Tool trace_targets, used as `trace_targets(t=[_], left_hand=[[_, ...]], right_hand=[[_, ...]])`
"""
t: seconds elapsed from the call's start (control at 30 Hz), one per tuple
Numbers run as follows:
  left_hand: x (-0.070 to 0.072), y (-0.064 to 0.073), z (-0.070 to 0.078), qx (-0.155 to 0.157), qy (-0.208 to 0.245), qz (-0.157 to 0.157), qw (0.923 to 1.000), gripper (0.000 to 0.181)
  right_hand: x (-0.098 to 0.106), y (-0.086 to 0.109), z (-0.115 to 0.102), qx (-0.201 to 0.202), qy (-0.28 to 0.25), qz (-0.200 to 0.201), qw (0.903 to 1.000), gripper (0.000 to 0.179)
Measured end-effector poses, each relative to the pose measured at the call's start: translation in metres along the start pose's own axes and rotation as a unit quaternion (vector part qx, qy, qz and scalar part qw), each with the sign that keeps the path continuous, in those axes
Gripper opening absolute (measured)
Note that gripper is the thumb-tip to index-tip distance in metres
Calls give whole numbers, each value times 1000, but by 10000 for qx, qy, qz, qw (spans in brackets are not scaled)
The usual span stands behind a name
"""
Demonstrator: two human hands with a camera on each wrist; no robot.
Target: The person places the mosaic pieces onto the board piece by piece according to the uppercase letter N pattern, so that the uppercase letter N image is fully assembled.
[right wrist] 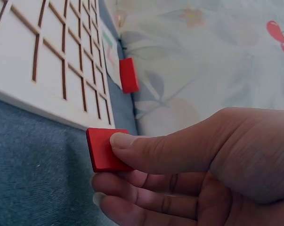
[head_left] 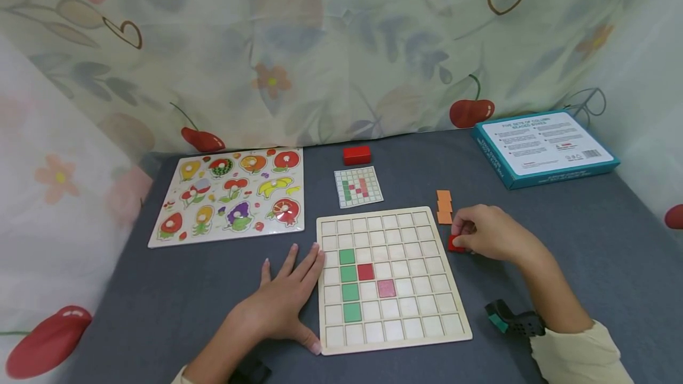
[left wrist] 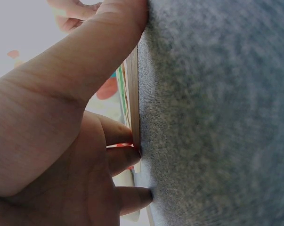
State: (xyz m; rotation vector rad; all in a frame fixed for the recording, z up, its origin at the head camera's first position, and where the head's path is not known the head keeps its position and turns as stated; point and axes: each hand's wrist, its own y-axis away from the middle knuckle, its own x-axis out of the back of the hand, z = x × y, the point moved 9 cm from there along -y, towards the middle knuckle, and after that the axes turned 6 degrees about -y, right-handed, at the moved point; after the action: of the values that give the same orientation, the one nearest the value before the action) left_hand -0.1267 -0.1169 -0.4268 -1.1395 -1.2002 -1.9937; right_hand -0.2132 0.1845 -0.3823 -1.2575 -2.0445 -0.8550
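Observation:
A wooden grid board (head_left: 391, 336) lies in front of me, with several green tiles (head_left: 349, 274) in one column, a red tile (head_left: 365, 272) and a pink tile (head_left: 386, 288) in its cells. My left hand (head_left: 283, 298) lies flat with fingers spread along the board's left edge; in the left wrist view its fingers (left wrist: 123, 157) touch the wooden side. Just right of the board, my right hand (head_left: 488, 233) pinches a red square tile (right wrist: 101, 149) between thumb and curled fingers. Orange tiles (head_left: 444, 207) lie overlapping in a short row beyond that hand.
Behind the board lie a small pattern card (head_left: 376, 193) with coloured squares and a red block (head_left: 356, 156). A fruit picture board (head_left: 226, 233) is at the left. A teal box (head_left: 549, 141) stands back right. Printed cloth (head_left: 341, 64) hangs behind the table.

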Motion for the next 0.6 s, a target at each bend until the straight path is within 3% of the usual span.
trace_targets(t=[0.27,0.6], left_hand=[[0,0,0,24,-17,-28,10000,144],[0,0,0,45,-10,-47,10000,144]], right_hand=[[-11,5,-24,417,-400,-333,9978,10],[-51,15,-68,1172,-682,-1072,9849,18]])
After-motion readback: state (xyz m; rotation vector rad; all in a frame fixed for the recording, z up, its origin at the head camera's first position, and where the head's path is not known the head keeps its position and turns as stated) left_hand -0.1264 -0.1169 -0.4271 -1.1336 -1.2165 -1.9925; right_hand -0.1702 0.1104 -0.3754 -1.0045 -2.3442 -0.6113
